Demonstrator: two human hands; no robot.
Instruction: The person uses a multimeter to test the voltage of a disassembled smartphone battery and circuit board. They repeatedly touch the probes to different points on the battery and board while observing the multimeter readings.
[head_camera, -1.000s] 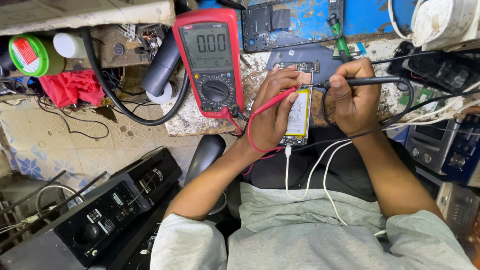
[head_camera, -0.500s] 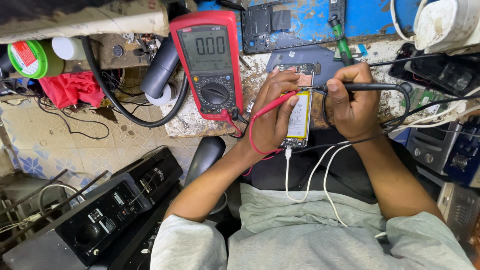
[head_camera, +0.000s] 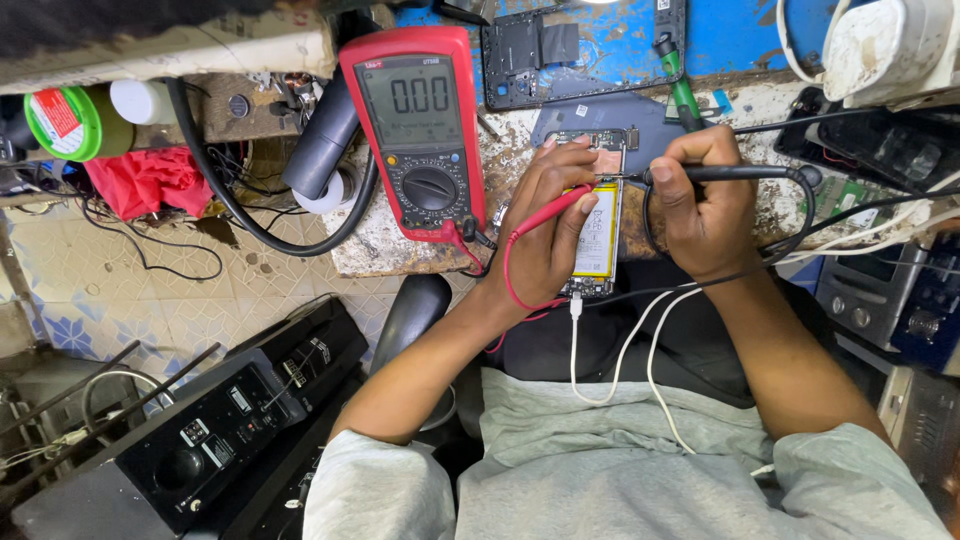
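**Two probes on an opened phone**

At the front edge of the worn workbench (head_camera: 400, 255), just right of the red meter (head_camera: 420, 130), lies an opened phone (head_camera: 598, 215), back cover off, its yellow battery showing and its circuit board at the top end. The left hand (head_camera: 545, 225) rests over the phone's left side, fingers curled shut around a red probe (head_camera: 553, 212) whose tip points at the board. The right hand (head_camera: 705, 205) is to the phone's right, fingers closed in a pen grip on a black probe (head_camera: 720, 173), which lies level with its tip touching the top of the board. A red lead loops from the left hand back to the meter's base; a black lead curls away under the right hand. A white cable (head_camera: 610, 370) is plugged into the phone's lower end and trails down over the person's lap.

Beyond the phone, a dark phone frame (head_camera: 545, 50) lies on a blue mat (head_camera: 750, 35), with a green-handled screwdriver (head_camera: 680, 85) beside it. Left of the meter sit a dark cylinder (head_camera: 322, 140), a red cloth (head_camera: 150, 180) and a green-lidded tub (head_camera: 70, 122). Well below and left of the phone, on the floor, stands a black speaker box (head_camera: 220, 430).
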